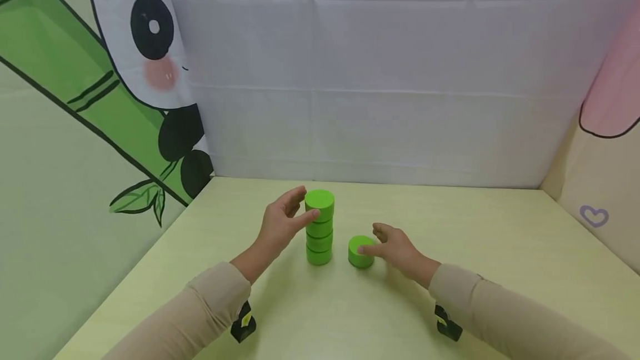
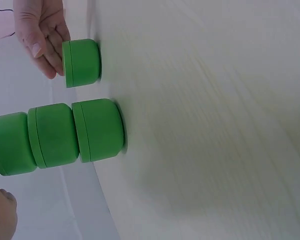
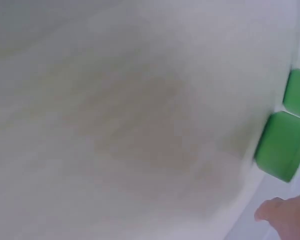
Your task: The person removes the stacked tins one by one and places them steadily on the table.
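Note:
Several short green cylinders (image 1: 319, 229) stand upright in one stack on the table, each with a thin seam near its top in the left wrist view. My left hand (image 1: 280, 221) is beside the top cylinder, its thumb in front and its fingers extended at the left side; whether it touches cannot be told. A single green cylinder (image 1: 360, 257) stands on the table just right of the stack. Next to it is my right hand (image 1: 400, 251), thumb overlapping it in the head view. The left wrist view shows the right fingers (image 2: 52, 42) loosely extended, not wrapped round it.
The pale wood-look table (image 1: 480, 221) runs back to a white cloth wall (image 1: 390, 71). A printed panda and bamboo panel (image 1: 100, 99) borders the left side. Dark straps with devices (image 1: 243, 324) hang under both sleeves.

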The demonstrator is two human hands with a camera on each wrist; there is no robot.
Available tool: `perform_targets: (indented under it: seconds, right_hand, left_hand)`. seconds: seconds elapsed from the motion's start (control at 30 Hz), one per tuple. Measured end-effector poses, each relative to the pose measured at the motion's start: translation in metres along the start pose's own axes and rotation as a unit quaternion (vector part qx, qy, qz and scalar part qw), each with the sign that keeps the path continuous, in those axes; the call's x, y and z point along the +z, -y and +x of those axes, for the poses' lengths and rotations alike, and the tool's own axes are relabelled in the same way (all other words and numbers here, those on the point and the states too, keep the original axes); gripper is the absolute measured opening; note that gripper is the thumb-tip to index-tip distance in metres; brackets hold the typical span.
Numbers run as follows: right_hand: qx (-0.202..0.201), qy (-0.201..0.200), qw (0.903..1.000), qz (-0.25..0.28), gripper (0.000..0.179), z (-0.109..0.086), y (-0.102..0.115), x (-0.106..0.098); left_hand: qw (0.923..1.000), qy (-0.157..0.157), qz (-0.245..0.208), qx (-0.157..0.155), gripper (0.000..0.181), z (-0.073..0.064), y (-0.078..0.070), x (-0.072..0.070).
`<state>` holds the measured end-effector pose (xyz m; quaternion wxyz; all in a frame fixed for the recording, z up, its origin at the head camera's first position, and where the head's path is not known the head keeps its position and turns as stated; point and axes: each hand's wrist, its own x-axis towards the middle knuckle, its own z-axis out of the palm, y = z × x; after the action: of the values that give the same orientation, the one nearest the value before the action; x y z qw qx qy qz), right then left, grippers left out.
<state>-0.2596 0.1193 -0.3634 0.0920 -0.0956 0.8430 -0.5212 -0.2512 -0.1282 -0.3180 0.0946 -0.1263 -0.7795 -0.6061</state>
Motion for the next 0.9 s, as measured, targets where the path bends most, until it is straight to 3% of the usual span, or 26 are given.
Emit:
perform_targets:
  seconds: [0.43, 0.9]
  right_hand:
    - [-0.034, 0.028, 0.9986, 0.028, 0.084, 0.004, 0.045, -0.008]
    - [-0.080, 0.012, 0.9955, 0.049, 0.077, 0.006, 0.078, 0.004]
  left_hand:
    - [0.9999, -0.001, -0.002, -0.012, 0.065, -0.006, 0.006, 0.005]
    - [0.9992, -0.018, -0.006, -0.035, 0.061, -0.012, 0.013, 0.008]
